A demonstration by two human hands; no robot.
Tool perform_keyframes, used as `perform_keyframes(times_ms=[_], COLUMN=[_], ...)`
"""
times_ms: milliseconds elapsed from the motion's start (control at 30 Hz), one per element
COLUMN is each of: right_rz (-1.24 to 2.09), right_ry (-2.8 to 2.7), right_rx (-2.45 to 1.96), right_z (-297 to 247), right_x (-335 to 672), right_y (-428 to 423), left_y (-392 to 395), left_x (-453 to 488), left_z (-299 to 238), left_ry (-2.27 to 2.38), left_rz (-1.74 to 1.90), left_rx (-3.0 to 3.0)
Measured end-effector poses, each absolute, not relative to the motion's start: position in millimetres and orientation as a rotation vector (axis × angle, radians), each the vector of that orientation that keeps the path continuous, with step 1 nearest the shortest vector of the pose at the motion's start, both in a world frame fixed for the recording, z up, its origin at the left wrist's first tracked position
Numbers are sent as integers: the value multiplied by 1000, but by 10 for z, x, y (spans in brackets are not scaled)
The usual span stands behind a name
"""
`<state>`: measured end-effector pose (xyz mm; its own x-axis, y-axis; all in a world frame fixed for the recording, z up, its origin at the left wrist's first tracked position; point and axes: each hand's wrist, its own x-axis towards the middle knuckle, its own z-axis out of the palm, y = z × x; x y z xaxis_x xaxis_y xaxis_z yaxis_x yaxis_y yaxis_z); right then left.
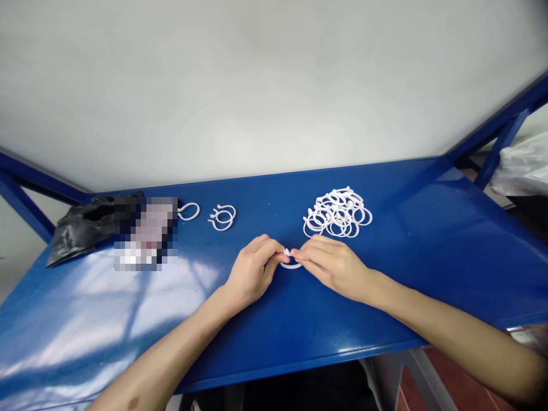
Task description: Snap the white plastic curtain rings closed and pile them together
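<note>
My left hand (252, 271) and my right hand (331, 265) meet at the middle of the blue table (428, 257). Both pinch one white plastic ring (291, 264), each with fingertips closed on an end of it near its clip. The ring's lower arc shows between the hands, just above the table top. Behind my right hand lies a pile of several white rings (338, 214). Further left lie two rings together (222, 217) and a single ring (189, 211).
A black plastic bag (85, 228) lies at the back left of the table, beside a blurred-out patch (145, 234). A grey wall stands behind. Blue frame struts (500, 123) rise at the right, with a white bag (522, 165) beyond them.
</note>
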<state>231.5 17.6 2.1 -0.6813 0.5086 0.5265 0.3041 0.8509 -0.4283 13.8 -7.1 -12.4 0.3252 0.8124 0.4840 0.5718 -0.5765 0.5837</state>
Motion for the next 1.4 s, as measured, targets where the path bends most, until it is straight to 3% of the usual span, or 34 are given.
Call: perform_keyframes(times_ms=[567,733,900,1133,1400], right_rz=[228,-39,174,74,80], right_ry=[-2519,-2387,-2555,-2667,-2481], right_rx=[-650,-1047,-1178,-1064,-1062], right_z=[137,374,434,298,376], right_x=[2360,2468,2534,2480,2516], right_y=[260,660,1092,1287,1071], left_y=[37,206,262,241,243], left_x=[67,-204,-448,-441,-388], left_z=[-93,29,98,54,40], left_ry=[1206,1870,2434,2351,2299], left_rz=[864,818,455,163,182], left_rx=[2572,2565,2393,2389,2460])
